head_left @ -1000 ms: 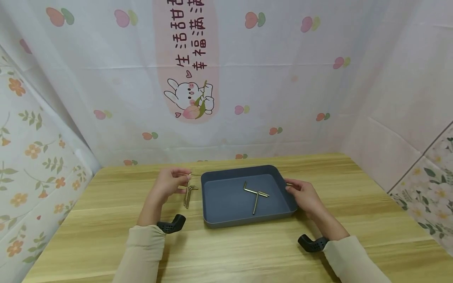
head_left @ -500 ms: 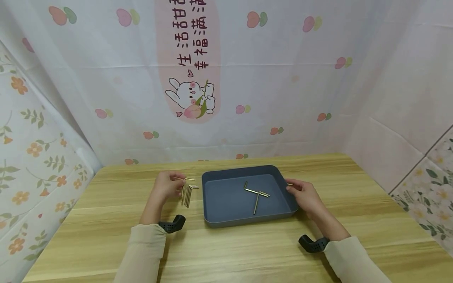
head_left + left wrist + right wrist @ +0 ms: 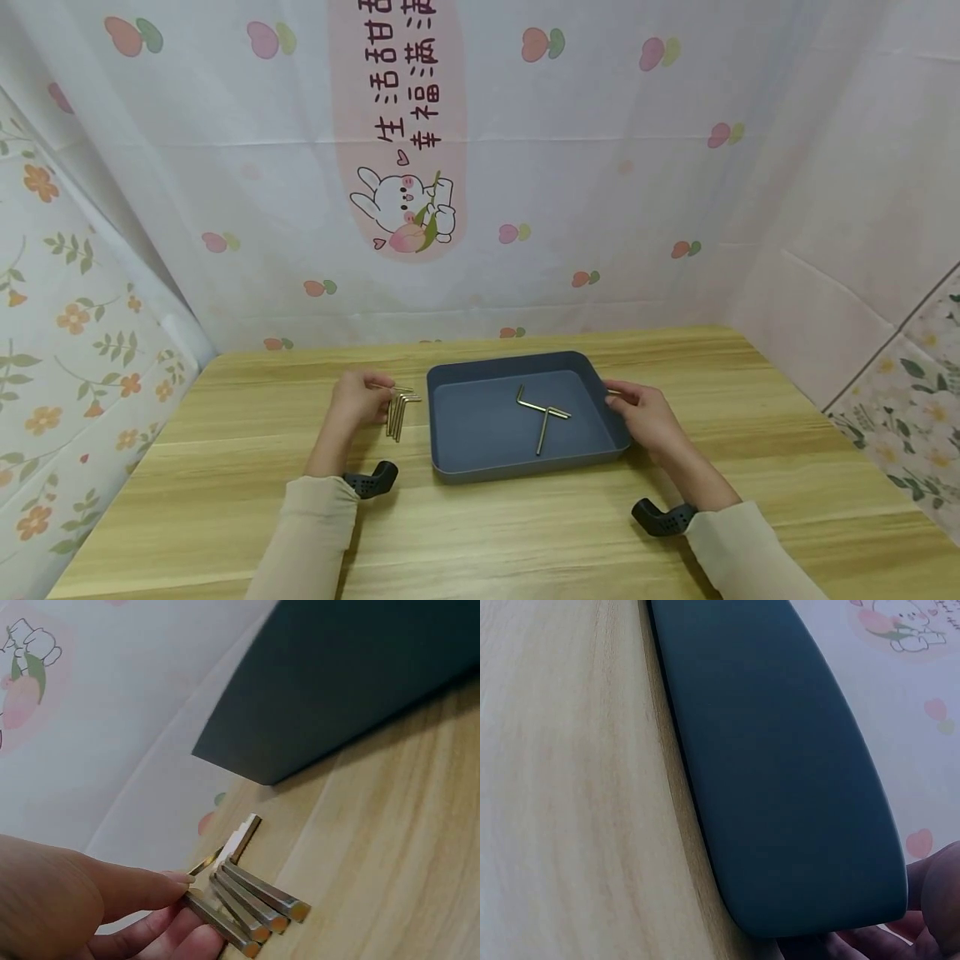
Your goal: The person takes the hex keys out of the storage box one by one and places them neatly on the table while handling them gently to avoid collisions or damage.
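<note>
Several brass L-shaped hex keys lie side by side on the table left of the tray. My left hand pinches the leftmost hex key between thumb and fingers, right beside the others. In the left wrist view its long arm lies close alongside the neighbouring keys. Two more hex keys rest across each other inside the blue-grey tray. At the tray's right side my right hand grips the wall, the thumb near the rim; its other fingers are partly hidden behind the tray.
The wooden table reaches back to a patterned curtain. Another floral cloth hangs at the left. Black wrist mounts sit on both forearms.
The left hand has brought its hex key down from above the row and set it alongside the others at their left. My right hand and the tray have stayed put.
</note>
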Motion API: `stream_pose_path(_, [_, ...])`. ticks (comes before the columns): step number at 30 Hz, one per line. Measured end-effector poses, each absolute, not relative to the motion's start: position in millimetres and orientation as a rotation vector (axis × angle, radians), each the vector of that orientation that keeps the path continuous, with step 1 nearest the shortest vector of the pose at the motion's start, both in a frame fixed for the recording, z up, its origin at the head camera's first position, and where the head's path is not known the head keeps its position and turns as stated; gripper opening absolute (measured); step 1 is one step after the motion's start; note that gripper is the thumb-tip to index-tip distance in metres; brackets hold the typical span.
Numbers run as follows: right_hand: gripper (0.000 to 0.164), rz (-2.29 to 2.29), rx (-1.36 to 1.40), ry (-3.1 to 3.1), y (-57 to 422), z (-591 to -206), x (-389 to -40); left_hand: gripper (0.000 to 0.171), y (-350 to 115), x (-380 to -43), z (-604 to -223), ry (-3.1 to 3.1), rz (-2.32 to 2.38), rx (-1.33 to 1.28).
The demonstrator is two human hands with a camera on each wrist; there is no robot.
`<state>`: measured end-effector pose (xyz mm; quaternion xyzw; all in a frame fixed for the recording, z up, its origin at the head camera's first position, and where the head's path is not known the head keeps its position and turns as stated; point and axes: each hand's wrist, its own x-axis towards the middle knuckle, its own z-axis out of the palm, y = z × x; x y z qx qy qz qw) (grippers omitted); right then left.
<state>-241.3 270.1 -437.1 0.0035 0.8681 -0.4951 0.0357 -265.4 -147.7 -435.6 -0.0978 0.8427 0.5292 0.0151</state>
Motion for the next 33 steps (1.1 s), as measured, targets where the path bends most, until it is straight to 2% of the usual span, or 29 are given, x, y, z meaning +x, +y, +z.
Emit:
stream_pose_path(22, [0.044,-1.546,0.01,2.652,269,-438,-241,0.01,-137,-257,-429,2.718,1.478,-0.373])
stream_pose_path(33, [0.044,-1.538,0.006,2.659,268,-440,-241,0.016,-135,-254,-419,2.751,1.47,-0.349])
